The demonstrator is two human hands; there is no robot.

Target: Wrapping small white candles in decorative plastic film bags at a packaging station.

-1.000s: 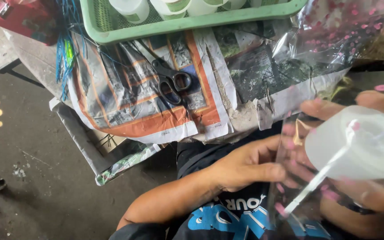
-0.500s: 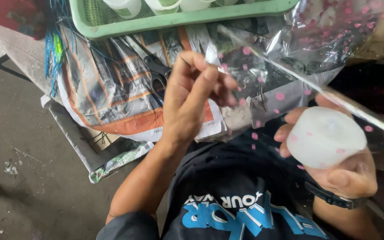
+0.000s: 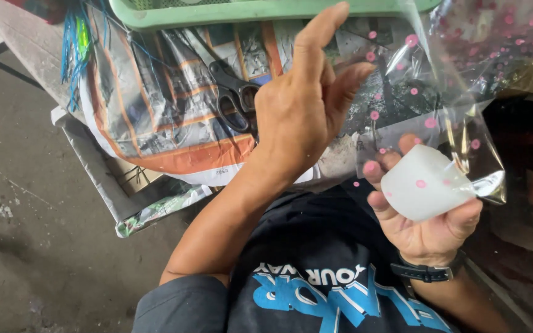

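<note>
My right hand (image 3: 430, 231) grips a white plastic cup (image 3: 424, 182) that sits inside a clear plastic bag with pink dots (image 3: 439, 80). The bag stretches up and to the right from the cup. A dark watch (image 3: 424, 271) is on that wrist. My left hand (image 3: 303, 114) is raised in front of me with its fingers spread and the index finger pointing up. Its thumb is at the left edge of the bag, and I cannot tell whether it touches the film. It holds nothing.
Black scissors (image 3: 232, 98) lie on newspaper sheets (image 3: 155, 117) covering a low table, just left of my left hand. A green plastic basket (image 3: 248, 9) stands at the far edge. Blue strings (image 3: 72, 43) hang at the left. Grey concrete floor (image 3: 32, 234) lies beyond the table's left side.
My left hand rose from beside the cup to the bag's upper part and has now let go, with its fingers spread. The white stick seen earlier is out of sight. The cup stays in my right hand.
</note>
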